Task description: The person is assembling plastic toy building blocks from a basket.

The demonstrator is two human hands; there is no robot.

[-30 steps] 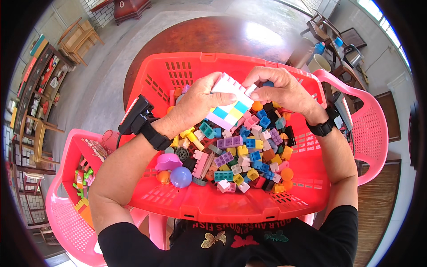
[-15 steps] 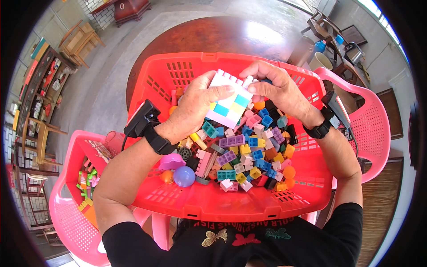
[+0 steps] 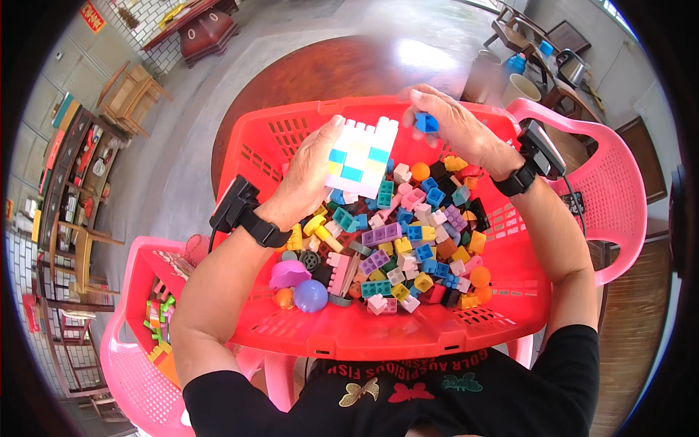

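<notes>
My left hand (image 3: 309,171) grips a block assembly (image 3: 358,162), mostly white with blue and pale yellow pieces in its face and studs along its top edge. To its right, my right hand (image 3: 453,125) is raised over the far rim of the red basket (image 3: 320,342), its fingers closed round a small blue block (image 3: 427,122). Part of that block is hidden by the fingers. Beneath both hands lies a heap of loose toy blocks (image 3: 382,234) in many colours. A purple-blue ball (image 3: 311,295) and an orange ball (image 3: 284,298) rest at the heap's near left.
The basket stands in front of me, a round brown table (image 3: 269,80) beyond it. Pink plastic chairs flank it, one at the right (image 3: 611,182) and one at the left (image 3: 145,379). The left chair bears a red box (image 3: 138,280) of small blocks. Wooden shelves (image 3: 73,175) line the left wall.
My right hand has come away from the block assembly and now holds a small blue block. The assembly, still in my left hand, has shifted slightly left. The whole view has shifted a little.
</notes>
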